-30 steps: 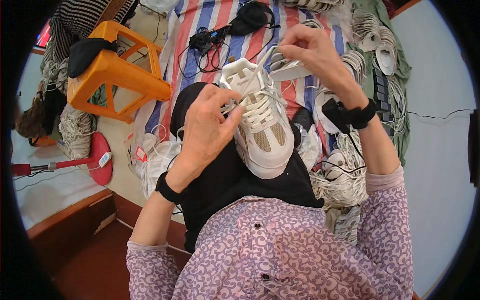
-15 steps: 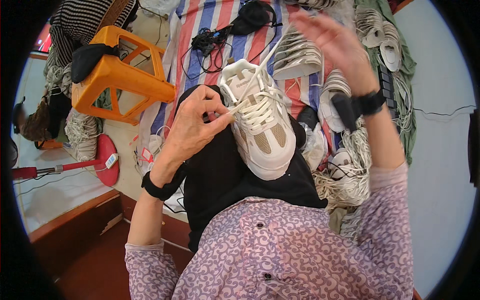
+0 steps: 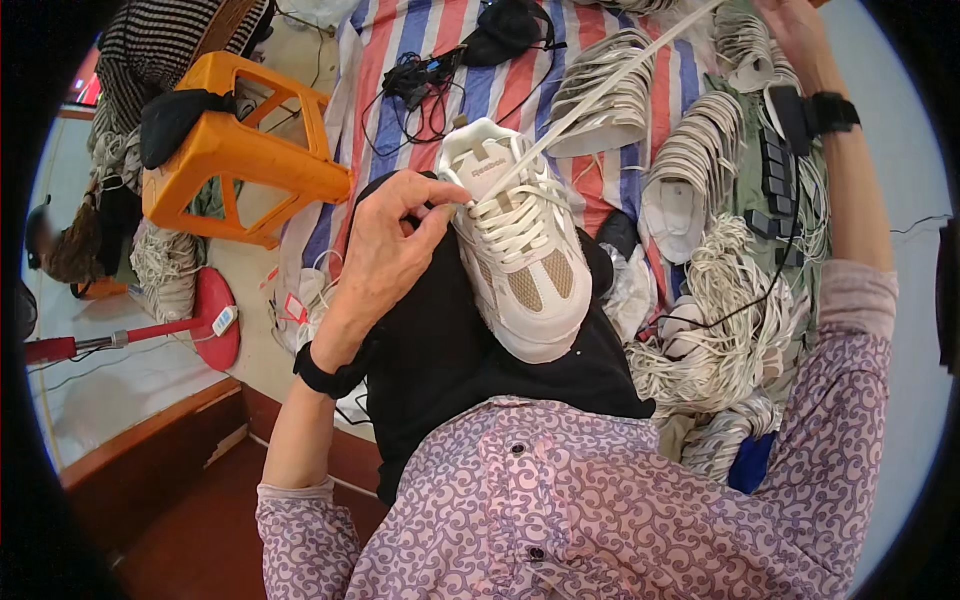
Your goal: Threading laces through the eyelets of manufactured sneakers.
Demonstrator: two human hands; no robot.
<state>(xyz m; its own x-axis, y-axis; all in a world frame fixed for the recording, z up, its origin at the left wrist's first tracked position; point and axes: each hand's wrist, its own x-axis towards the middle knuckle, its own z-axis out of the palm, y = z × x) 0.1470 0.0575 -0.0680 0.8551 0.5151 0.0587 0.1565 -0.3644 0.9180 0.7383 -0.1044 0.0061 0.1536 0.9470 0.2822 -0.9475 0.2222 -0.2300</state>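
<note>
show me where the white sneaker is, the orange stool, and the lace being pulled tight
white sneaker (image 3: 530, 290): head view, on its mesh toe area.
orange stool (image 3: 232, 152): head view, on its side panel.
lace (image 3: 610, 88): head view, on the taut stretch above the sneaker.

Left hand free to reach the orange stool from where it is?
Probably not right now: the left hand is pinching at the white sneaker on the lap. The orange stool lies close on the left, nothing between.

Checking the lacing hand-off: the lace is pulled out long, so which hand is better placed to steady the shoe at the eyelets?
Left. The left hand already pinches beside the white lace-up sneaker at its top eyelets; the right hand is far up, pulling the flat white lace taut.
</note>
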